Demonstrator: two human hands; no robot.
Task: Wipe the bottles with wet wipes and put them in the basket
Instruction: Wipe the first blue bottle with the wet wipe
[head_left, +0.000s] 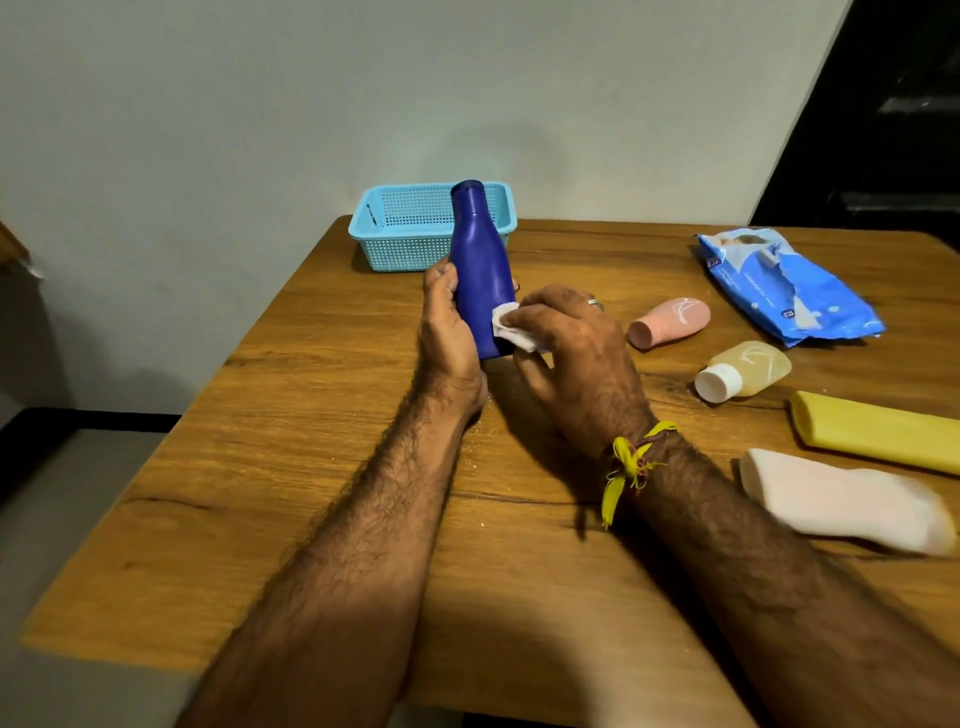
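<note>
- Over the table (291, 467), left hand (447, 332) grips blue bottle (480, 270) upright; right hand (566, 343) fingers pinch wet wipe (506, 327) against its lower side.
- Basket (410, 234) behind looks empty: nothing binned.
- Four bottles lie right, seemingly unwiped: pink (670, 322), clear (745, 370), yellow (878, 431), white (841, 501).

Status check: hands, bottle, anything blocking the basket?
Left hand grips blue bottle upright. Right hand presses wipe on its lower side. Basket behind, no bottles seen inside, path open. Four bottles wait at right.
</note>
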